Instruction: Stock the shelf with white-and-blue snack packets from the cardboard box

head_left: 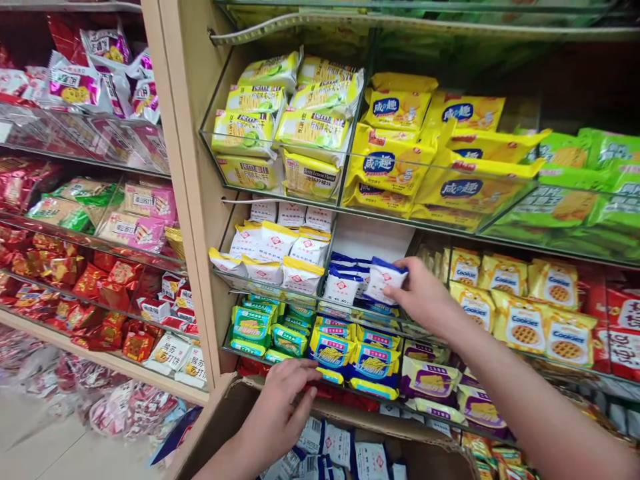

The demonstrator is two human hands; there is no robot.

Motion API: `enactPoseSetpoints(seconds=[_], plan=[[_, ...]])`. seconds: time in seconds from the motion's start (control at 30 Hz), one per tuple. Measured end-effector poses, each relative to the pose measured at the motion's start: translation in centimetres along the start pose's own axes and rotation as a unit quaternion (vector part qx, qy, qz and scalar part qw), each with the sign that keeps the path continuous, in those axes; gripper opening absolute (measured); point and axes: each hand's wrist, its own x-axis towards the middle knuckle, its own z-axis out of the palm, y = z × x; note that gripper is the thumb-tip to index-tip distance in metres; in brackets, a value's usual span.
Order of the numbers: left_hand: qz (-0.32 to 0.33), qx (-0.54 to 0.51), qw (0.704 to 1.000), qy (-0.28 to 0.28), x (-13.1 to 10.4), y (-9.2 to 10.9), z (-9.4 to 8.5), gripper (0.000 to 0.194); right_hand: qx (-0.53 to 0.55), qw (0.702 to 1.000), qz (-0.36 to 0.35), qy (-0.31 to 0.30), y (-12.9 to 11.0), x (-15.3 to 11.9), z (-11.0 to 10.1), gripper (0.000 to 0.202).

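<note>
My right hand (423, 293) is up at the middle shelf, fingers pinched around a small white-and-blue packet (383, 279), which I hold just over the glass front of a compartment that already has a row of matching white-and-blue packets (345, 280) in it. The held packet sits at the right end of that row, touching or nearly touching its neighbour; behind it the far part of the compartment shows bare white backing.

My left hand (280, 413) is low and near, resting on the far edge of an open cardboard box (425, 440) at the bottom of the view. Its fingers are spread and slightly curled over the rim, gripping nothing that I can see. Inside the box, just right of that hand, lie more white-and-blue packets (340, 447) of the same kind.

Left of the target compartment sit white-and-yellow packets (270, 250). Below it are blue-and-yellow biscuit packs (350, 357) and, further left, green packs (253, 327). To the right are yellow cookie bags (525, 313). The shelf above holds lemon cracker packs (285, 127) and bright yellow packs (400, 147). A separate shelving unit on the far left carries red and pink sweets (85, 267).
</note>
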Motion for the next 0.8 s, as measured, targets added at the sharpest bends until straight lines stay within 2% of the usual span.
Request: enactPoseSetpoints(seconds=[0.07, 0.17, 0.37, 0.47, 0.57, 0.67, 0.73, 0.8], plan=[[0.014, 0.051, 0.998, -0.033, -0.1, -1.0, 0.3, 0.023, -0.055, 0.997, 0.004, -0.049, -0.3, 1.5, 1.0, 0.036], [0.043, 0.093, 0.992, -0.076, -0.5, -1.4, 0.7, 0.026, -0.076, 0.995, 0.0, -0.06, -0.8, 2.4, 2.2, 0.04], [0.063, 0.15, 0.984, -0.068, -0.7, -1.4, 1.4, 0.029, -0.096, 0.992, 0.019, -0.077, -1.7, 3.1, 2.8, 0.047], [0.067, 0.164, 0.981, -0.076, -0.7, -1.5, 1.5, 0.03, -0.096, 0.992, 0.008, -0.087, -1.6, 3.4, 2.9, 0.044], [0.065, 0.171, 0.98, -0.083, -0.7, -1.5, 1.4, 0.03, -0.09, 0.993, -0.015, -0.077, -1.4, 3.4, 2.7, 0.053], [0.06, 0.181, 0.978, -0.088, -0.8, -1.2, 1.2, 0.029, -0.085, 0.994, -0.055, -0.033, -1.2, 2.1, 1.5, 0.053], [0.057, 0.19, 0.976, -0.091, -0.9, -1.1, 1.2, 0.028, -0.055, 0.991, -0.122, 0.032, -1.0, -0.3, 0.8, 0.034], [0.056, 0.195, 0.975, -0.092, -1.0, -0.9, 1.3, 0.027, 0.033, 0.977, -0.204, 0.045, -0.5, -3.7, 0.9, 0.017]])
